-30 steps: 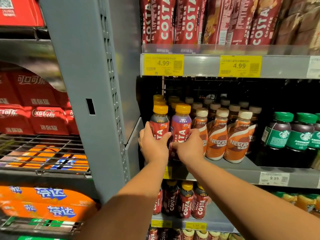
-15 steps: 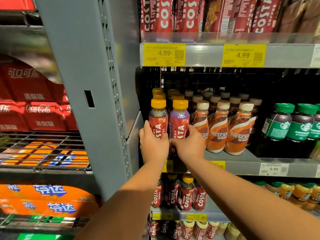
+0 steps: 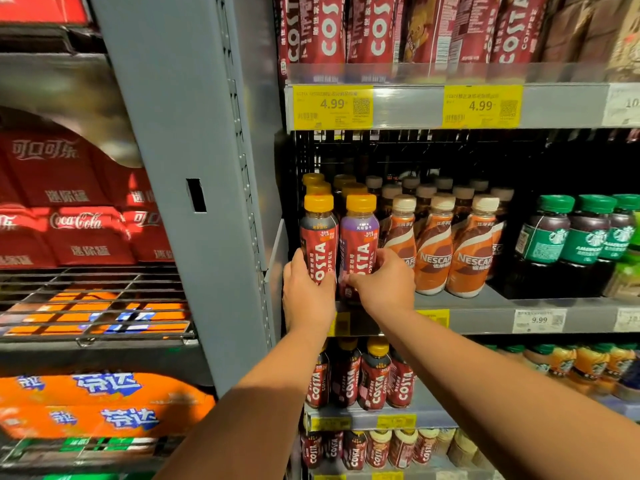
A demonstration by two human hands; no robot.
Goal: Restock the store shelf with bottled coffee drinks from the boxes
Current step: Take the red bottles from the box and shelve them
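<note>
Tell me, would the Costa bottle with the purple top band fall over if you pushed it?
Probably, if pushed near its yellow cap: the purple-banded Costa bottle is tall and narrow. It looks full, so likely heavy and steadier at the base. The right hand holds it low; the Nescafe bottles alongside might catch it.

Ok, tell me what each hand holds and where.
Left hand grips the grey-topped Costa bottle low on its body; right hand grips the purple-topped Costa bottle likewise.
</note>
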